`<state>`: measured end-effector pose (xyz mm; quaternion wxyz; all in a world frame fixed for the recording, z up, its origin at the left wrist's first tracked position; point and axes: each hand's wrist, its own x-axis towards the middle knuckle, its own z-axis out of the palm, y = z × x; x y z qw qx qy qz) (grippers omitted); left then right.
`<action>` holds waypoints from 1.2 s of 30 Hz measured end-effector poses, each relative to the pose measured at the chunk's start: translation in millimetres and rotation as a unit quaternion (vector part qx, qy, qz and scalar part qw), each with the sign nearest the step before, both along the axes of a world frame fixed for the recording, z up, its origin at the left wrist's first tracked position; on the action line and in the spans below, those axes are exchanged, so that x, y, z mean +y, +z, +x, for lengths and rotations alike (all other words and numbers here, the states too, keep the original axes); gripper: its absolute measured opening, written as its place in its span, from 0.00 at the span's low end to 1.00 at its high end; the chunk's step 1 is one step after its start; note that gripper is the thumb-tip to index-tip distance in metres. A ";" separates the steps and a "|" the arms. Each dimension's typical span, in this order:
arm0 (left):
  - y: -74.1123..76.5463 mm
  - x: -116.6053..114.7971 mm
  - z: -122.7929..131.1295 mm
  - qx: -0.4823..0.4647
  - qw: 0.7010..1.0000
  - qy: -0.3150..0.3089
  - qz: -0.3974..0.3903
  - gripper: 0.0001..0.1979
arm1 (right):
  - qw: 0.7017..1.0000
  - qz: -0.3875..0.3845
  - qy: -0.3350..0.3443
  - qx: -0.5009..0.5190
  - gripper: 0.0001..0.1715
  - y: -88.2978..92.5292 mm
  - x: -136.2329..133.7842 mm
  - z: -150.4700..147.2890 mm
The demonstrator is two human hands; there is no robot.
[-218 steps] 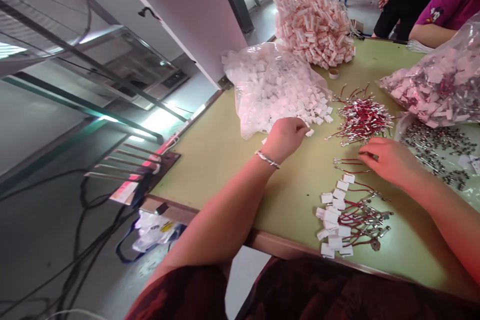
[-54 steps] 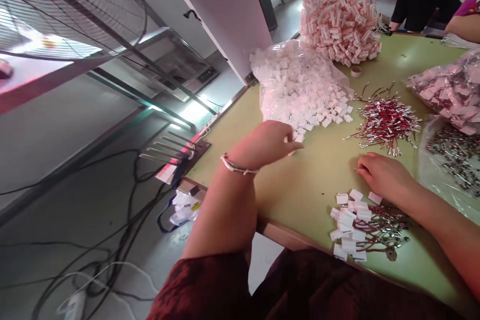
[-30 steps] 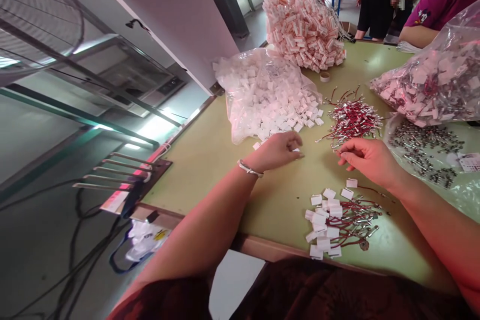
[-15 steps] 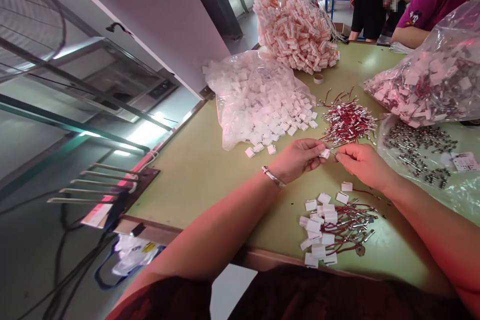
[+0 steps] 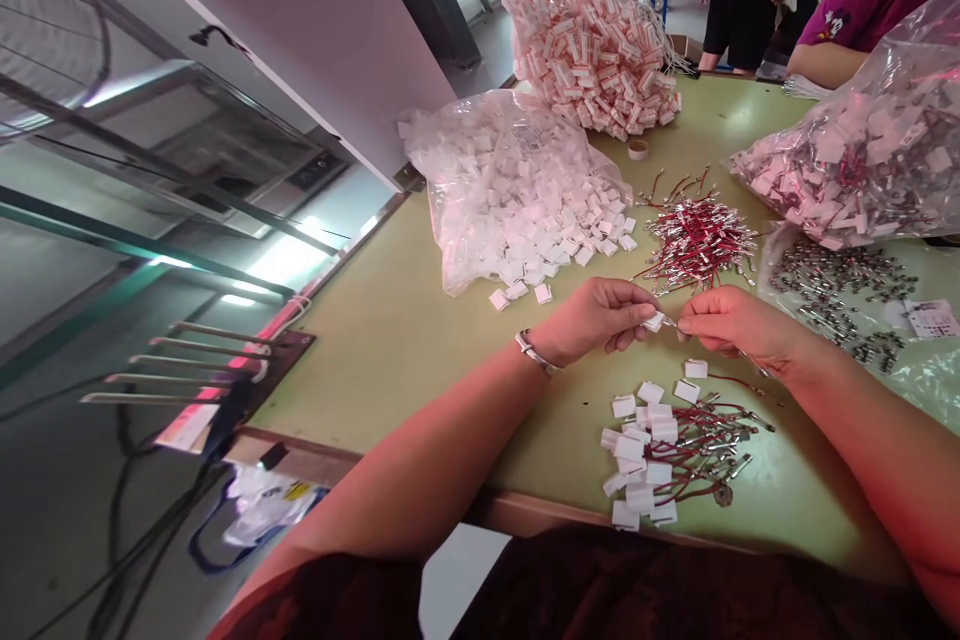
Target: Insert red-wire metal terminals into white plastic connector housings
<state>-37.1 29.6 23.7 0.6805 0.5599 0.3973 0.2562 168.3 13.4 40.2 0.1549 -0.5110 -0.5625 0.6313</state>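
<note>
My left hand (image 5: 604,318), with a bracelet at its wrist, pinches a small white connector (image 5: 654,322) above the table. Facing it, my right hand (image 5: 724,322) grips a thin wire whose metal tip (image 5: 671,322) points at the connector; whether the tip is inside cannot be made out. Just beyond the hands lies a heap of red wires (image 5: 701,235) with metal ends. Below them, nearer my body, is a group of white connectors with red wires attached (image 5: 641,460).
A clear bag of white connectors (image 5: 510,190) spills onto the green table (image 5: 360,330). Behind it is a pile of orange-white parts (image 5: 592,55). Another bag (image 5: 862,160) and small metal parts (image 5: 840,290) lie at right. People are at the far side.
The white connector has tilted and shifted slightly right and down with my left fingers. My right fingers have closed nearer the wire's tip. The view has shifted a little.
</note>
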 end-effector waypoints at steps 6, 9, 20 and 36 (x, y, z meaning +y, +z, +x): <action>-4.5 -3.7 5.4 0.016 1.000 -0.005 -0.004 0.08 | 0.997 0.066 -0.010 -0.047 0.11 -8.2 -3.8 -5.1; -9.8 -7.0 9.7 0.007 1.000 0.005 -0.029 0.10 | 0.993 0.105 -0.002 -0.062 0.13 -11.3 -5.1 -6.2; -12.9 -6.7 7.7 -0.015 0.988 -0.006 -0.152 0.08 | 0.985 0.122 0.079 -0.096 0.10 -10.6 -7.2 -4.2; -17.0 -30.7 -1.2 -0.014 0.997 -0.011 -0.078 0.11 | 0.963 0.195 0.128 -0.138 0.12 -5.5 -14.9 -16.5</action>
